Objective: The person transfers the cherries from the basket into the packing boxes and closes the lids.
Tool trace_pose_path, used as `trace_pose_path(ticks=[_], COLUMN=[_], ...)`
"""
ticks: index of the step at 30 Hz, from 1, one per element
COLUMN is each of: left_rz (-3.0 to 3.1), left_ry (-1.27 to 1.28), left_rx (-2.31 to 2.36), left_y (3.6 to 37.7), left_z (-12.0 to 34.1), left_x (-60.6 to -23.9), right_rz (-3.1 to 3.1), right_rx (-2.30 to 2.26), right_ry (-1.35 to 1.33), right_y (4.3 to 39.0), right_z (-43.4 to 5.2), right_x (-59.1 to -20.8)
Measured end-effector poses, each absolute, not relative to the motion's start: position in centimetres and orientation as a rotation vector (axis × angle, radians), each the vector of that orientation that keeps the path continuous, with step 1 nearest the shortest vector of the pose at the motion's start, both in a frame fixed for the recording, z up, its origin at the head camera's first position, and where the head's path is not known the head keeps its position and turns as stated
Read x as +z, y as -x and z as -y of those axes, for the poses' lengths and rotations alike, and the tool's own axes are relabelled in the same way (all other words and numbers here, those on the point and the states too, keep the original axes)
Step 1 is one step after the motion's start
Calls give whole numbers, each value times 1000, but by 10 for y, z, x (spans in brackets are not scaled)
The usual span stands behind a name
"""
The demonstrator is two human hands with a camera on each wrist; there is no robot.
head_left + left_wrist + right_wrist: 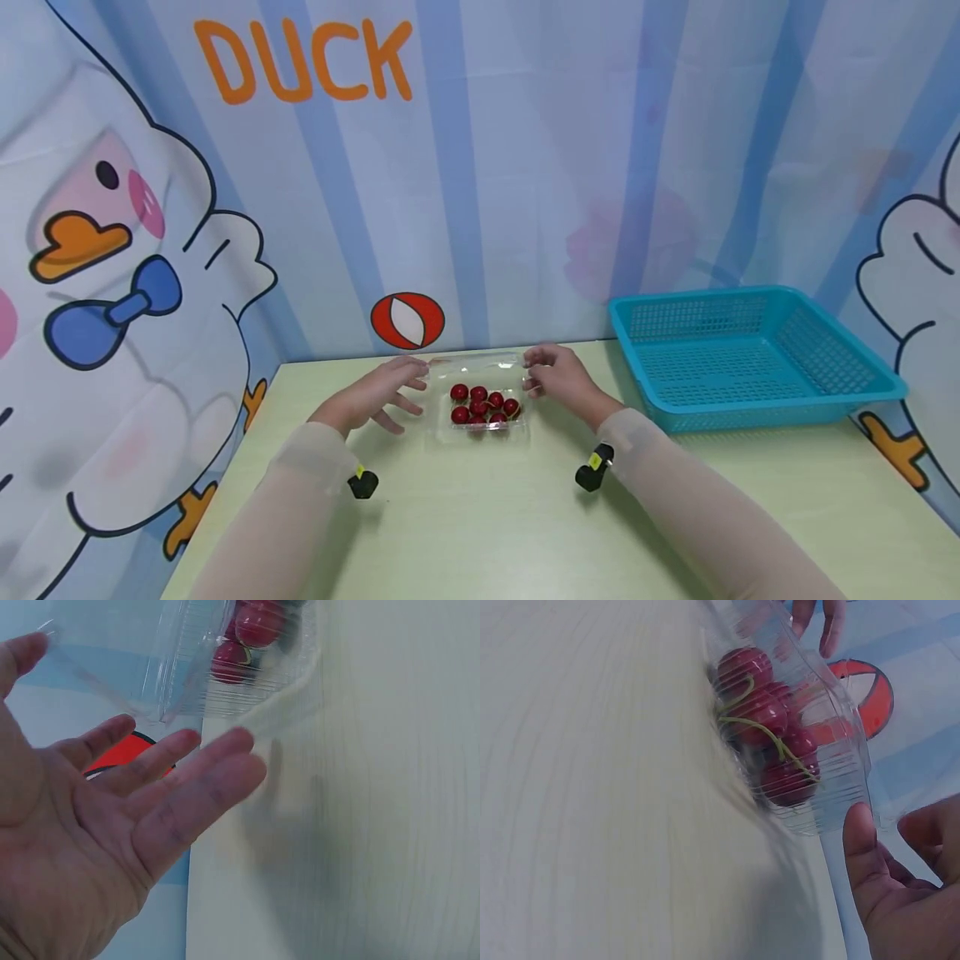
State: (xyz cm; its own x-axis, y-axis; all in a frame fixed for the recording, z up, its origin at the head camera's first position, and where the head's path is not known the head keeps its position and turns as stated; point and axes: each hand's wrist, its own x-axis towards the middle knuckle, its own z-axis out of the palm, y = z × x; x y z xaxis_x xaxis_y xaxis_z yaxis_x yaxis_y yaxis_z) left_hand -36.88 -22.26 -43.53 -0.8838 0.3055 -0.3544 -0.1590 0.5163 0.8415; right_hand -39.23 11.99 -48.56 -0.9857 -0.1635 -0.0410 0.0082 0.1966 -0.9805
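Observation:
A clear plastic clamshell box (480, 372) stands with its lid raised at the back. Several dark red cherries (478, 407) lie in its tray, and green stems show in the right wrist view. My left hand (378, 392) is at the left side of the box, fingers spread; one fingertip (28, 651) is at the lid's corner, the others are apart from it. On the right side, my right hand (562, 379) has bent fingers by the lid's edge. One fingertip (859, 821) is against the box's side; no firm grip shows.
A turquoise plastic basket (750, 400) sits to the right at the back of the pale table (480, 517). Behind the table hangs a printed duck curtain (517, 167). Black devices (363, 483) are strapped at both wrists.

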Motion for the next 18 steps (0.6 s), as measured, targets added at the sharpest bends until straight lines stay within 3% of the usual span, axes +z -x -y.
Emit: trace_pose_path(ticks=[18], left_rz=[-2230], left_ry=[-75], left_rx=[1292], left_y=[354], left_z=[211], left_x=[-444], right_rz=[-2396], right_rx=[-1704], right_ry=[152], right_y=[388], right_z=[-128], right_x=[-487])
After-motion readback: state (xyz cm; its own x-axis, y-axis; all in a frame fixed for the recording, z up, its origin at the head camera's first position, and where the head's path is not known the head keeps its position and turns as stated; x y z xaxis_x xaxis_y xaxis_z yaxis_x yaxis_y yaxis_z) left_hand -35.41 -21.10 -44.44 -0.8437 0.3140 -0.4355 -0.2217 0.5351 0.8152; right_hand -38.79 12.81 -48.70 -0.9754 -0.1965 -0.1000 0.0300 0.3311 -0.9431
